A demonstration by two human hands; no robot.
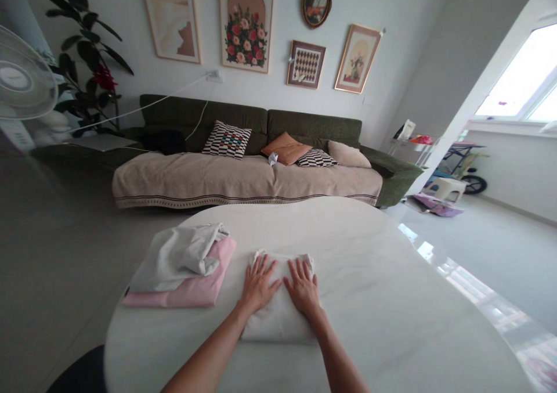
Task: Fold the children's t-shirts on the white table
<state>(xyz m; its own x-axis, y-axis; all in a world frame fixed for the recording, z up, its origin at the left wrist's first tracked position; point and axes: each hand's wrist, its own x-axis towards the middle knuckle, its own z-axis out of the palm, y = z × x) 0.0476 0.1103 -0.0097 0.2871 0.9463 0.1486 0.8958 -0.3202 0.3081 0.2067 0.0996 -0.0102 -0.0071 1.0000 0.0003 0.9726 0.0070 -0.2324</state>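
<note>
A folded white garment (281,320) lies flat on the white table before me; its exact kind cannot be made out. My left hand (260,282) rests on its left half, palm down with the fingers spread. On the right half lies my right hand (303,285), also flat with spread fingers. Both hands touch the cloth near its far edge and grip nothing. To the left, a loosely crumpled light grey garment (174,256) sits on top of a folded pink cloth (191,291).
The white table (383,323) has a rounded, wavy edge. Beyond it stands a green sofa (313,123) with a beige throw (243,178) and several cushions. A fan (26,76) is at the far left, and a white stool (448,188) stands on the floor at the right.
</note>
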